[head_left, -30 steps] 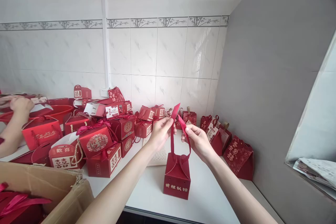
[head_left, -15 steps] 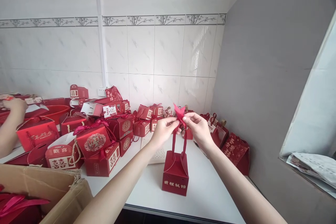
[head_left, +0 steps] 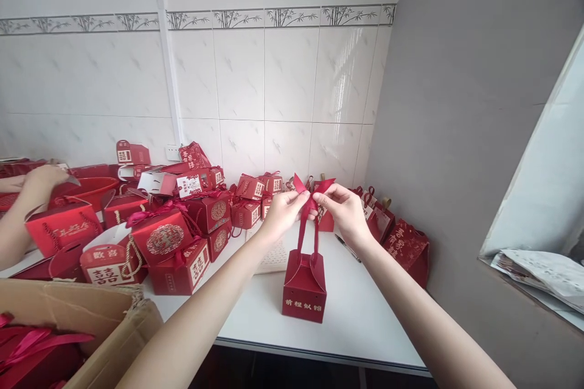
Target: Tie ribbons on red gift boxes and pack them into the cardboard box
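Note:
A small dark-red gift box point(head_left: 304, 289) with gold characters on its front stands upright on the white table point(head_left: 255, 322). From its top a red ribbon point(head_left: 302, 234) rises in two strands that cross above the box, its two pointed ends spread apart. My left hand point(head_left: 286, 214) pinches the ribbon at the crossing between thumb and fingers. Just to the right, my right hand point(head_left: 343, 209) pinches the same ribbon, thumb tip close to the other thumb. Fingers partly hide the crossing, so I cannot tell whether it is knotted.
Many red gift boxes point(head_left: 162, 242) are piled on the left. An open cardboard carton point(head_left: 114, 328) fills the near left corner. A notebook point(head_left: 272, 257) and a pen point(head_left: 347, 248) lie behind the small box. Another person's hand point(head_left: 45, 179) works at far left. Red bags point(head_left: 405, 249) stand right.
The ribbon ends, earlier bunched together at the top, now spread left and right. Both hands still pinch the ribbon. The view has tilted slightly, and the other person's hand has moved right.

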Motion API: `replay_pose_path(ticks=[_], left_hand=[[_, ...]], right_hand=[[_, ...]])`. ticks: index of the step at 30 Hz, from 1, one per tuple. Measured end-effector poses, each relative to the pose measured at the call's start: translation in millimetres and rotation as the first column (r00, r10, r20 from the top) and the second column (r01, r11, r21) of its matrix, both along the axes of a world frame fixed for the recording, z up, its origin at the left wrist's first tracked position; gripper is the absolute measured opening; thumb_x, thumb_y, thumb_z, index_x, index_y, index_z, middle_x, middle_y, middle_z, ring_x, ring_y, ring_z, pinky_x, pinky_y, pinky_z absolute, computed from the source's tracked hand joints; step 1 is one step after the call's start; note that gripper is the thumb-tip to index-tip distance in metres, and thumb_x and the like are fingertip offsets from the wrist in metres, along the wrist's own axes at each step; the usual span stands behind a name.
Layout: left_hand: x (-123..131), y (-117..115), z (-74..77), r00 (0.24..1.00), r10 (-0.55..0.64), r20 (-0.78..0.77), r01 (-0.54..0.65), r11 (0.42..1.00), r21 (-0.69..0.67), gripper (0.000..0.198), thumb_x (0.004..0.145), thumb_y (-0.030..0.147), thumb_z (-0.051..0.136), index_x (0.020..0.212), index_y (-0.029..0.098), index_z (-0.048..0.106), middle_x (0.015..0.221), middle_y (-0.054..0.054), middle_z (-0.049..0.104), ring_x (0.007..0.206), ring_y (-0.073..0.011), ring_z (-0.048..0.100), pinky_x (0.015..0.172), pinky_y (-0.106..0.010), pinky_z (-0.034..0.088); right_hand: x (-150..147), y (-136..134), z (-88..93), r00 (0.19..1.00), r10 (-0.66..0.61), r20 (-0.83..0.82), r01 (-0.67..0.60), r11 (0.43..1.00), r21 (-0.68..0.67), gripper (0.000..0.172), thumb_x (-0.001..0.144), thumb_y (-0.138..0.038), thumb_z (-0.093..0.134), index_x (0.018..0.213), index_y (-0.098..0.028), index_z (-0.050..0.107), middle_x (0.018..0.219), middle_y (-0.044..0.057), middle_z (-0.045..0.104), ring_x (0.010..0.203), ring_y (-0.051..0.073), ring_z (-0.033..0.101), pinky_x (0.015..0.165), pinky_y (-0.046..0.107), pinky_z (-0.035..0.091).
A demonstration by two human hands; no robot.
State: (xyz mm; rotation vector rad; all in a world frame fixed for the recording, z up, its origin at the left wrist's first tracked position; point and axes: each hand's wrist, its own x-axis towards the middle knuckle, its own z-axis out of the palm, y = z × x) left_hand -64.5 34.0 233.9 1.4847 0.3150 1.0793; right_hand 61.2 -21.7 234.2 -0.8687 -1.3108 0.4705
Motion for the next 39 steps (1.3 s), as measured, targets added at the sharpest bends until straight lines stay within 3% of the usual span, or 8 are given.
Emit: replay_pose_path(ticks=[5,10,14,18,24,29,34,39], left_hand=[[-1.7,7.4,-4.3,0.999,-0.017,0.038,0.017,1.0,-0.009,0.029,0.071,0.039,0.068,0.081,0.012,0.065,0.082,-0.006,0.065,0.073,-0.0152,0.061,0.071,-0.032,0.05],[-4.8,12.0,-5.2,0.998,0.049,-0.039,-0.039,0.974,0.221,0.031,0.075,0.044,0.063,0.079,0.013,0.067,0.076,-0.006,0.067,0.073,-0.0163,0.061,0.071,-0.03,0.047],[-5.6,4.2,0.9,0.991,0.092,-0.094,-0.051,0.929,0.366,0.031,0.077,0.044,0.061,0.069,0.015,0.066,0.071,-0.005,0.067,0.075,-0.0177,0.062,0.074,-0.028,0.046],[-5.9,-3.5,4.2,0.981,0.122,-0.147,-0.045,0.895,0.444,0.03,0.078,0.043,0.059,0.071,0.015,0.067,0.072,-0.005,0.067,0.072,-0.018,0.062,0.064,-0.025,0.045],[-6.5,-4.3,-1.5,0.969,0.167,-0.181,-0.05,0.854,0.518,0.027,0.081,0.038,0.056,0.072,0.016,0.067,0.071,-0.004,0.067,0.072,-0.018,0.06,0.066,-0.026,0.044],[-7.4,-5.3,-6.2,0.979,0.139,-0.15,-0.056,0.886,0.46,0.025,0.078,0.039,0.06,0.072,0.017,0.068,0.072,-0.003,0.065,0.076,-0.0188,0.059,0.07,-0.027,0.044],[-8.3,-1.2,-10.7,0.985,0.109,-0.134,-0.044,0.907,0.419,0.026,0.079,0.042,0.059,0.078,0.018,0.07,0.076,-0.003,0.065,0.079,-0.0189,0.059,0.075,-0.028,0.045],[-9.4,2.5,-18.2,0.986,0.148,-0.078,-0.103,0.905,0.413,0.024,0.08,0.039,0.059,0.083,0.018,0.07,0.083,-0.004,0.068,0.081,-0.0185,0.061,0.076,-0.028,0.047]], right_hand=[[6.9,-7.7,-11.2,0.934,-0.196,0.298,0.132,0.966,0.222,0.016,0.072,-0.04,0.07,0.069,-0.025,0.066,0.088,0.004,0.053,0.087,0.021,0.053,0.078,0.038,0.045],[15.2,-14.7,-25.3,0.811,-0.225,0.54,0.1,0.963,0.251,0.017,0.084,-0.037,0.057,0.078,-0.026,0.069,0.098,0.007,0.052,0.097,0.024,0.051,0.081,0.041,0.045],[14.9,-12.0,-29.3,0.888,-0.155,0.433,0.087,0.981,0.174,0.017,0.081,-0.04,0.061,0.076,-0.023,0.06,0.096,0.006,0.056,0.098,0.024,0.053,0.082,0.039,0.045],[11.4,-9.6,-28.2,0.961,-0.034,0.274,0.027,0.999,0.031,0.028,0.073,-0.036,0.068,0.088,-0.024,0.048,0.083,0.0,0.058,0.076,0.018,0.059,0.071,0.033,0.048],[6.2,-12.9,-25.8,0.886,-0.254,0.387,0.271,0.962,0.01,0.011,0.074,-0.024,0.055,0.085,-0.023,0.05,0.064,-0.004,0.054,0.059,0.013,0.055,0.053,0.024,0.04],[1.5,-14.1,-27.2,0.847,-0.31,0.431,0.361,0.932,-0.04,0.019,0.076,-0.019,0.048,0.094,-0.023,0.052,0.05,-0.008,0.056,0.036,0.011,0.049,0.048,0.024,0.041],[0.7,-15.6,-27.1,0.874,-0.357,0.331,0.38,0.925,-0.007,0.016,0.076,-0.021,0.053,0.088,-0.023,0.064,0.069,0.0,0.069,0.065,0.02,0.066,0.065,0.031,0.05],[0.7,-19.2,-23.3,0.949,-0.253,0.187,0.263,0.964,-0.029,0.029,0.079,-0.031,0.058,0.104,-0.021,0.067,0.101,0.004,0.068,0.092,0.025,0.063,0.079,0.037,0.051]])
